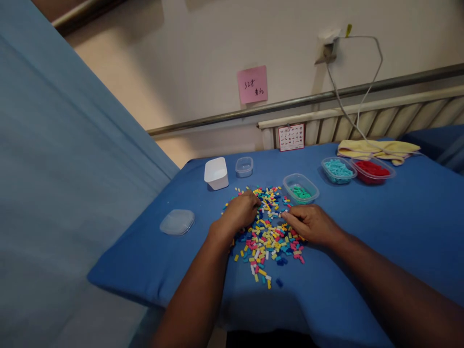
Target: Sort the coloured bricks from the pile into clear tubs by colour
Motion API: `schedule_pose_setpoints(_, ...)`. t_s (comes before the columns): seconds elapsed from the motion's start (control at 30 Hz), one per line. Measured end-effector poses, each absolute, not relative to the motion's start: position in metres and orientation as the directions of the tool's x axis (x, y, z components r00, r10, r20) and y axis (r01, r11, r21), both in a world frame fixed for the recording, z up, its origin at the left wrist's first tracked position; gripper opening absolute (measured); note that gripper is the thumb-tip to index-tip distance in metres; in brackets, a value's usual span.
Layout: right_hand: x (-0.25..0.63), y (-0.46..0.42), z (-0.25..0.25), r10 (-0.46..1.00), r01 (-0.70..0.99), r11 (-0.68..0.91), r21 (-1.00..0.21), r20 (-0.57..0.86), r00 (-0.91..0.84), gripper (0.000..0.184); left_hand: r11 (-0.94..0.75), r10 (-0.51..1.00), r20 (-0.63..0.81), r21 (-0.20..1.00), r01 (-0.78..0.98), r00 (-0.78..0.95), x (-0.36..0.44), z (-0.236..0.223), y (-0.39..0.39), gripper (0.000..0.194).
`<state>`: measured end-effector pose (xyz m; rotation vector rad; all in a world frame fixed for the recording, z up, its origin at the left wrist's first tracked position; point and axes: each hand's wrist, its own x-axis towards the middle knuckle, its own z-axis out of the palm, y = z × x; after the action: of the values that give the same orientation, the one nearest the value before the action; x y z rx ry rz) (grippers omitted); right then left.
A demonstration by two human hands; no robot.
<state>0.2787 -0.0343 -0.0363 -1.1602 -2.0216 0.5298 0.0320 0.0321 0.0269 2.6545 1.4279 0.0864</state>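
A loose pile of small building bricks [270, 235] in yellow, pink, white, blue and other colours is spread over the blue cloth. My left hand [243, 210] reaches into the pile's left side with fingers curled downward; whatever they hold is hidden. On the right edge of the pile, my right hand [308, 224] is closed in a pinch, thumb against finger, and anything between the tips is too small to make out. Just beyond it stands a clear tub [314, 192] with green bricks [300, 192] at the bottom.
Farther right are a tub of turquoise bricks [338, 167], a tub of red bricks [372, 168] and a yellow cloth [377, 149]. A white container [216, 173], a small clear tub [244, 166] and clear lids [177, 222] lie left. A curtain [72, 159] hangs alongside; a cable [337, 92] runs down the wall.
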Motion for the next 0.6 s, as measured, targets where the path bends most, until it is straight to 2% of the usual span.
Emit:
schedule_pose_setpoints(0.13,0.278,-0.035,-0.034,0.869,0.561,0.494,-0.664,0.369,-0.328,0.055,-0.541,0.836,-0.033,0.124,0.832,0.549,0.023,0.028,0.030,0.035)
schedule_pose_setpoints(0.23,0.278,-0.036,-0.032,0.873,0.561,0.487,-0.670,0.363,-0.325,0.056,-0.552,0.829,-0.044,0.094,0.829,0.557,0.015,0.032,0.026,0.029)
schedule_pose_setpoints(0.4,0.279,-0.036,-0.033,0.881,0.559,0.472,-0.682,0.348,-0.319,0.055,-0.540,0.841,0.027,0.107,0.835,0.541,0.014,0.031,0.023,0.026)
schedule_pose_setpoints(0.6,0.278,-0.036,-0.033,0.883,0.571,0.470,-0.674,0.342,-0.323,0.055,-0.588,0.808,-0.033,0.011,0.809,0.588,0.032,0.028,0.025,0.032)
